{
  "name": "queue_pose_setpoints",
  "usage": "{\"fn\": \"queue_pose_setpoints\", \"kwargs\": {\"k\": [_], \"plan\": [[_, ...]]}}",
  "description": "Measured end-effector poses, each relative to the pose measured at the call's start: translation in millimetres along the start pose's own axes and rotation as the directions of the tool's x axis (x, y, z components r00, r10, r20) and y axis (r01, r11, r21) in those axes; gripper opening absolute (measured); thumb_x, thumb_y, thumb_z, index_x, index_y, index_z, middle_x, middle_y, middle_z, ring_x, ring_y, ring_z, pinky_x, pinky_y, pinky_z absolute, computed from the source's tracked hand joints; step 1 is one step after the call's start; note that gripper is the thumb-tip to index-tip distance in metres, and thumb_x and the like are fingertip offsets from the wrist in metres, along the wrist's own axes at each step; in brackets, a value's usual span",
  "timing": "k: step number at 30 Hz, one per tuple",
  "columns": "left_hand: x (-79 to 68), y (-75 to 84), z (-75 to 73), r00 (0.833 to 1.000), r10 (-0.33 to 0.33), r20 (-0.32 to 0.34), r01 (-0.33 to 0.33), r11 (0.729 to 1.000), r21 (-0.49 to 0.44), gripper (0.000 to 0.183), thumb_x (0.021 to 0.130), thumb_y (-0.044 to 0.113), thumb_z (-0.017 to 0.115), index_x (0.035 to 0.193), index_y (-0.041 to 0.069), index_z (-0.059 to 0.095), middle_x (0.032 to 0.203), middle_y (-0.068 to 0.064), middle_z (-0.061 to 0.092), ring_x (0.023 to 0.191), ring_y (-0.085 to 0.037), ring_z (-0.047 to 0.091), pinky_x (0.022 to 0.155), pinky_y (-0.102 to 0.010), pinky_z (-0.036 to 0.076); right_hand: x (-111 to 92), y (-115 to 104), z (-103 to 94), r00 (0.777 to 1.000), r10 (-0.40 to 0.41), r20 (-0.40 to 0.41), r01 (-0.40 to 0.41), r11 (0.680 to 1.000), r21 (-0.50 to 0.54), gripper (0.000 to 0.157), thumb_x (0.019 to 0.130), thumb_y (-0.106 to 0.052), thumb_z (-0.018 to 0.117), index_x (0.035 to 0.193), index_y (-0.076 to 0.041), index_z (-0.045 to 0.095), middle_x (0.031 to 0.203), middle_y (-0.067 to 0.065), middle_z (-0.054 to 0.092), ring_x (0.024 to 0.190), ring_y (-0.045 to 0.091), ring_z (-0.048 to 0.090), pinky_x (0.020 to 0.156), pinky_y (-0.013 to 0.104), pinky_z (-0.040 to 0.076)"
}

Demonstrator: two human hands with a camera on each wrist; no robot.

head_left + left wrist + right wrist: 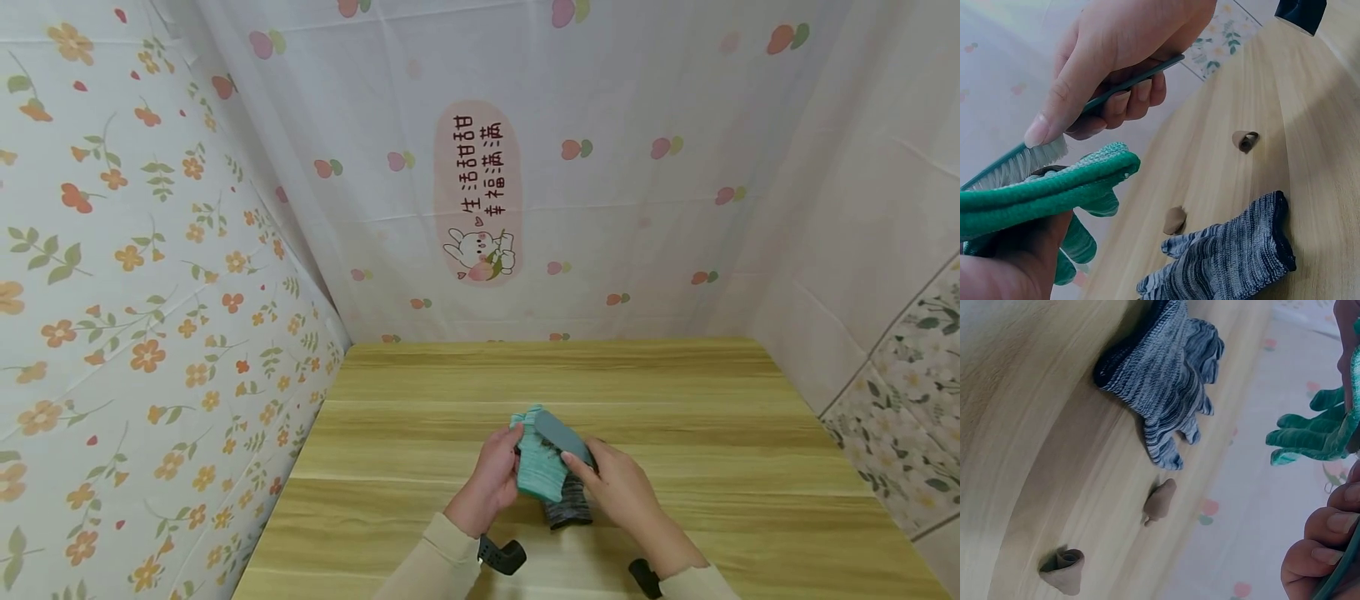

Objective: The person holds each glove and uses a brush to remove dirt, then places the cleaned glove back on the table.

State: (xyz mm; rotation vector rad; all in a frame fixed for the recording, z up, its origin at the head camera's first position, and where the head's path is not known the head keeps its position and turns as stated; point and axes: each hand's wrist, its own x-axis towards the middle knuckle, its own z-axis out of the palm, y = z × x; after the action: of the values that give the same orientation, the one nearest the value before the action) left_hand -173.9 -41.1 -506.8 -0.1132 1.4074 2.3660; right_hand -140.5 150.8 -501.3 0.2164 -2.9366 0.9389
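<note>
My left hand [495, 471] grips a green knit glove [543, 479], held up over the table with its cuff edge toward me. A brush [558, 435] with a flat grey-blue back is held in my right hand [624, 485], thumb along its edge and fingers curled beneath. In the left wrist view its white bristles [1013, 170] touch the upper face of the glove, where a dark brown patch [1049, 169] shows beside them. Green glove fingers [1310, 434] hang free in the right wrist view. Below the hands, a grey-and-black knit glove [1229, 253] lies on the table.
Two small brown lumps lie on the wood-grain table [405, 400]: a rolled, hollow one [1245, 140] and a rounder one [1174, 220] near the grey glove's fingers. Printed cloth [615, 233] hangs behind the table and along both sides. Black wrist mounts [502, 557] sit on both arms.
</note>
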Motion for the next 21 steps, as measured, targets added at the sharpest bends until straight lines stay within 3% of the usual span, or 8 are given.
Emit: {"fn": "queue_pose_setpoints", "kwargs": {"k": [5, 10, 16, 21], "plan": [[-1.7, -1.2, 0.6, 1.0, -0.004, -0.006, 0.004, 1.0, 0.004, 0.025, 0.112, 0.027, 0.032, 0.101, 0.011, 0.047, 0.076, 0.005, 0.051, 0.064, -0.006, 0.051, 0.06, -0.023, 0.047, -1.4, 2.0, -0.6, 1.0, 0.002, 0.002, -0.002, 1.0, -0.001, 0.044, 0.101, -0.054, 0.053, 0.107, -0.012, 0.065, 0.083, -0.003, 0.062, 0.071, 0.01, 0.053, 0.064, 0.032, 0.044], [-2.7, -1.8, 1.6, 1.0, -0.006, -0.004, 0.006, 1.0, 0.005, 0.027, 0.113, 0.029, 0.031, 0.115, 0.008, 0.047, 0.093, 0.0, 0.056, 0.081, -0.011, 0.058, 0.071, -0.028, 0.052, -2.6, 3.1, -2.2, 1.0, 0.011, 0.0, -0.011, 1.0, 0.005, 0.049, 0.101, -0.055, 0.052, 0.112, -0.01, 0.066, 0.088, -0.001, 0.066, 0.076, 0.01, 0.058, 0.067, 0.034, 0.048], [-1.5, -0.5, 1.7, 1.0, 0.004, 0.006, -0.004, 1.0, -0.014, 0.034, 0.113, 0.031, 0.03, 0.126, 0.004, 0.046, 0.106, -0.002, 0.057, 0.095, -0.013, 0.058, 0.08, -0.029, 0.052, -2.3, 4.5, -3.9, 0.999, 0.031, 0.021, -0.032, 0.999, 0.031, 0.05, 0.101, -0.056, 0.051, 0.11, -0.009, 0.065, 0.081, -0.002, 0.062, 0.071, 0.012, 0.055, 0.064, 0.032, 0.045], [-0.7, 3.3, 2.0, 1.0, 0.009, 0.026, -0.009, 1.0, -0.009, 0.038, 0.111, 0.035, 0.037, 0.131, 0.003, 0.045, 0.106, -0.003, 0.057, 0.094, -0.013, 0.06, 0.08, -0.03, 0.054, -0.4, 3.9, -5.1, 0.998, 0.061, 0.015, -0.063, 0.986, 0.156, 0.058, 0.103, -0.057, 0.048, 0.118, -0.003, 0.065, 0.1, 0.008, 0.071, 0.091, 0.022, 0.067, 0.076, 0.041, 0.055]]}}
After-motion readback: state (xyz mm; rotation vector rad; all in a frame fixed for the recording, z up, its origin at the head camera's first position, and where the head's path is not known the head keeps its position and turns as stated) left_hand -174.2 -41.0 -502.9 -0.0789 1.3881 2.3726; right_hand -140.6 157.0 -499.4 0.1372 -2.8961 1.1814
